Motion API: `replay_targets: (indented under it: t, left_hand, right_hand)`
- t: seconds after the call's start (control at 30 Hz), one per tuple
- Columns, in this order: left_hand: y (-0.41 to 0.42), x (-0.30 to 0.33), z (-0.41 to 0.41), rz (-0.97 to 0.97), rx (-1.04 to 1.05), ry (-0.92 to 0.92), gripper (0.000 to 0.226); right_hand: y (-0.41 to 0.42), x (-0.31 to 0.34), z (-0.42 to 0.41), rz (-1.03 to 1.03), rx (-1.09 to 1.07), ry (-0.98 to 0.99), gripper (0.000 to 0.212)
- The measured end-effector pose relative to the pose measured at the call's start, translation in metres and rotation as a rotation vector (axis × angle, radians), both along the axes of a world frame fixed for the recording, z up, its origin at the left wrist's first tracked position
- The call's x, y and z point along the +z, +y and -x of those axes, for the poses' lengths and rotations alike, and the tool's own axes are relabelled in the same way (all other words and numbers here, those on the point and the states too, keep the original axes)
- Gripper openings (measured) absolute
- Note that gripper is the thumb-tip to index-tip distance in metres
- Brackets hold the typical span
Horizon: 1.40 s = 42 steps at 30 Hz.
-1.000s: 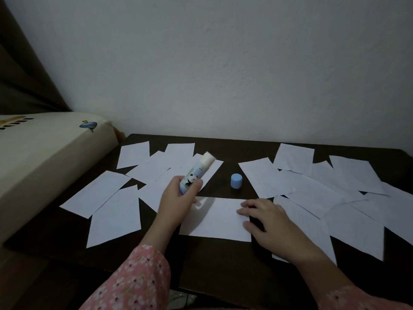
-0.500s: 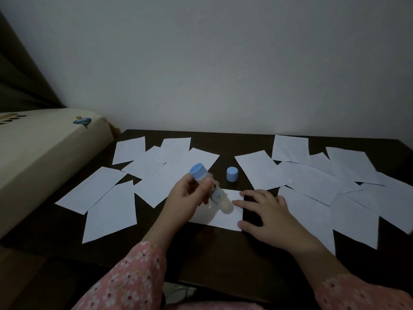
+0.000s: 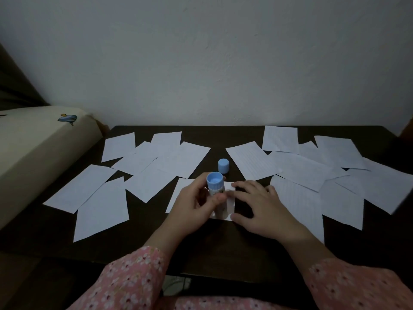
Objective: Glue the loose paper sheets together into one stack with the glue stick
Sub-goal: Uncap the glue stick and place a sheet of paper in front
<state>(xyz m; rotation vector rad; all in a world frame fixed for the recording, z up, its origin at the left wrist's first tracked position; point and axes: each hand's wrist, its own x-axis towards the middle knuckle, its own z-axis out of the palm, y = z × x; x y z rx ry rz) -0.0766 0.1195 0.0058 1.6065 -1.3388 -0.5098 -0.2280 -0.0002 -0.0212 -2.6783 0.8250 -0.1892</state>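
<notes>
A dark wooden counter (image 3: 223,253) stands against a plain pale wall (image 3: 201,63) in dim light. Near its front edge, at the middle, lies one white paper sheet (image 3: 178,193), and on it stands the glue stick (image 3: 215,186), held nearly upright with its blue twist base toward the camera and its glue end down on the right part of the sheet. The left hand (image 3: 192,206) grips the stick, fingers and thumb curled round its barrel. The right hand (image 3: 261,209) lies flat with its fingers spread and straight, the fingertips (image 3: 237,185) pressing on the sheet's right edge while the palm rests on the counter and on a neighbouring sheet.

Just behind the stick, apart from it, the blue cap (image 3: 223,166) stands on bare wood. To the left, a scatter of loose sheets (image 3: 143,166) overlaps in places; to the right, a second scatter of lined sheets (image 3: 312,173) overlaps more thickly and reaches the counter's right edge. Both forearms wear pink floral sleeves (image 3: 134,280). Beyond the counter's left end sits a cream mattress (image 3: 33,153) bearing a small blue printed figure.
</notes>
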Motion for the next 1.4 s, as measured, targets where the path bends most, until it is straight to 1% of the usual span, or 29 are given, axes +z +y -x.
replay_targets:
  t: [0.2,0.3,0.47,0.67,0.93,1.3,1.4]
  left_hand:
    - [-0.003,-0.002,-0.004,-0.070,-0.009,-0.001,0.035]
    - [-0.003,-0.001,-0.006,-0.073,-0.018,0.013,0.036]
    - [-0.001,-0.002,-0.014,-0.103,0.016,0.032,0.040]
    - [0.008,0.003,-0.027,-0.099,0.083,0.052,0.031]
    - [0.020,0.007,-0.037,-0.090,0.141,0.060,0.031]
    - [0.034,0.010,-0.052,-0.035,0.227,0.052,0.025]
    - [0.034,0.006,-0.056,-0.019,0.264,0.057,0.021]
  right_hand:
    - [0.004,0.002,-0.008,-0.008,-0.064,-0.014,0.054]
    - [0.005,0.001,-0.010,-0.029,-0.076,-0.007,0.054]
    - [0.005,0.005,-0.013,-0.080,-0.090,0.035,0.056]
    - [0.007,0.008,-0.019,-0.133,-0.118,0.074,0.062]
    - [0.006,0.005,-0.019,-0.133,-0.122,0.069,0.062]
    - [0.004,0.003,-0.019,-0.148,-0.129,0.053,0.061]
    - [0.005,0.003,-0.018,-0.151,-0.125,0.045,0.061]
